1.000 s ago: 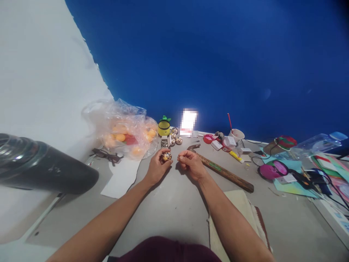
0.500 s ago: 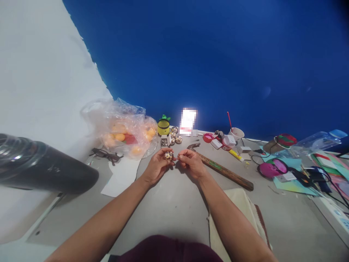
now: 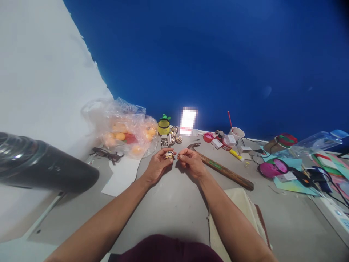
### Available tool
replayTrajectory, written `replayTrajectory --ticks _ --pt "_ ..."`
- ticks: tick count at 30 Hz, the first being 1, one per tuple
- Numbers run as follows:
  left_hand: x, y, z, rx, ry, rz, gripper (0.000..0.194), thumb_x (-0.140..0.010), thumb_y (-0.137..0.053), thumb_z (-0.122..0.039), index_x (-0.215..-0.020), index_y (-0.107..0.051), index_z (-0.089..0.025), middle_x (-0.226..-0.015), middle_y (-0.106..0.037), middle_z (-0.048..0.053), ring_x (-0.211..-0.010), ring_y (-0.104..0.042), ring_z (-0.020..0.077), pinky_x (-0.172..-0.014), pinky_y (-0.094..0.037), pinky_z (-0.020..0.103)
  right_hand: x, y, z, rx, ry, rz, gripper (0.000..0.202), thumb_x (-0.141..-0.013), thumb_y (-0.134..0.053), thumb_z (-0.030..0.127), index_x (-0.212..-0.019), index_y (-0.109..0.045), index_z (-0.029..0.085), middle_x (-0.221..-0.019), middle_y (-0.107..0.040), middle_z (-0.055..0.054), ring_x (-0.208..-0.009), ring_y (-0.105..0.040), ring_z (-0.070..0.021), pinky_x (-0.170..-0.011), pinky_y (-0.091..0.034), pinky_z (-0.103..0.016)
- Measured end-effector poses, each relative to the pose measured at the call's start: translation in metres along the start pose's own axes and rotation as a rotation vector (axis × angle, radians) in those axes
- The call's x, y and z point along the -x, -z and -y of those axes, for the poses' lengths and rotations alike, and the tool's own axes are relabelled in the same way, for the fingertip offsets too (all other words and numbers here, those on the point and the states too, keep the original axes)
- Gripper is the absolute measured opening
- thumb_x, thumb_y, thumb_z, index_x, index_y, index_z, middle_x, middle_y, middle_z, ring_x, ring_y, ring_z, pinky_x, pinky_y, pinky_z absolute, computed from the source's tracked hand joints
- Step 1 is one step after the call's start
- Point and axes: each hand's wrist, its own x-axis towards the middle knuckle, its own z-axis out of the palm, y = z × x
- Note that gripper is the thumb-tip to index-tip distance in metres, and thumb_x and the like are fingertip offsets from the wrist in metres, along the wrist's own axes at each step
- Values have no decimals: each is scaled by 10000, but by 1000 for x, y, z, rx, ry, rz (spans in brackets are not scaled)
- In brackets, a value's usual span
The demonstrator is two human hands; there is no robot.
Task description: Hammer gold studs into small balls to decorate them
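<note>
Between the fingers and thumb of my left hand (image 3: 158, 165) is a small round ball (image 3: 169, 155) with a shiny gold-and-dark studded surface. My right hand (image 3: 192, 162) is close beside it, thumb and forefinger pinched together; whatever they hold is too small to make out. Just beyond my hands, several similar shiny balls (image 3: 179, 139) lie in a cluster. A small open box (image 3: 164, 142) of tiny shiny pieces stands next to them. The claw hammer (image 3: 223, 171) rests to the right of my right hand.
Left of my hands are a plastic bag of oranges (image 3: 122, 134), glasses (image 3: 107, 154) and a large dark cylinder (image 3: 51, 167). To the right lie a yellow tube (image 3: 236, 155), a paper cup (image 3: 237, 133), a folded cloth (image 3: 238, 207) and a power strip (image 3: 336, 214). A bright screen (image 3: 188, 121) leans at the wall.
The ball has turned slightly in my left hand, and its fingers have shifted a little around it. My right hand stays pinched in nearly the same place.
</note>
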Motion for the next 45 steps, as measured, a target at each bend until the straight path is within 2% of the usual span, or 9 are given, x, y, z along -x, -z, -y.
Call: replayTrajectory --ticks 4,9,14,19,23,28,31,37,45 --pt "0 1 1 -151 -76 -25 539 -694 -885 -257 -1199 -703 -204 -912 -678 -3 -731 -597 108 -641 -485 224 0 0 1 13 -6 2 427 -597 -990 459 -781 -707 197 -726 -727 -2 -490 -470 -59 -453 -335 -193" --pt "2 2 2 -505 -258 -61 550 -800 -775 -292 -1332 -667 -206 -1131 -717 64 -935 -654 189 -798 -531 304 0 0 1 9 -8 1 413 -597 -987 448 -776 -713 197 -731 -732 -4 -486 -468 -63 -450 -338 -200" --pt "2 4 6 -823 -417 -141 391 -784 -782 -259 -1164 -703 -209 -1119 -698 66 -933 -652 219 -835 -530 346 1 -1 1 34 -8 -15 445 -576 -993 475 -781 -716 193 -703 -721 3 -483 -468 -57 -457 -330 -190" --pt "-2 8 9 -934 -491 -150 336 -782 -785 -254 -1103 -692 -213 -1110 -651 70 -1031 -636 248 -948 -519 392 1 -2 0 75 3 -19 425 -596 -978 458 -810 -732 186 -679 -707 1 -480 -469 -61 -455 -323 -189" --pt "-2 8 11 -982 -479 -129 248 -808 -757 -268 -1029 -657 -214 -1047 -645 53 -977 -635 237 -886 -519 363 2 -3 -1 114 -2 -4 392 -608 -967 438 -809 -743 185 -625 -670 12 -480 -476 -76 -452 -333 -196" --pt "1 5 11 -1015 -363 -74 224 -888 -696 -370 -1022 -587 -227 -917 -666 5 -798 -623 198 -744 -483 322 5 -7 0 142 -3 32 348 -609 -962 424 -759 -754 189 -584 -641 24 -476 -471 -76 -450 -336 -198" --pt "2 4 11 -1004 -376 -57 281 -886 -700 -400 -1087 -606 -228 -1020 -703 31 -888 -655 221 -809 -505 344 5 -9 -1 149 -6 43 332 -619 -954 423 -760 -758 195 -616 -671 12 -481 -476 -80 -443 -349 -201" --pt "1 6 11 -825 -403 -37 438 -835 -672 -241 -1268 -612 -206 -1286 -667 100 -1140 -650 256 -974 -521 386 4 -7 -2 156 -17 22 343 -602 -958 415 -763 -754 190 -655 -706 0 -478 -491 -76 -439 -362 -197" --pt "-1 4 14 -597 -251 -19 429 -785 -788 -336 -1142 -600 -191 -1016 -694 58 -911 -676 221 -808 -542 337 3 -2 -2 176 -17 6 358 -629 -948 438 -766 -730 189 -559 -625 27 -463 -475 -82 -436 -359 -197"
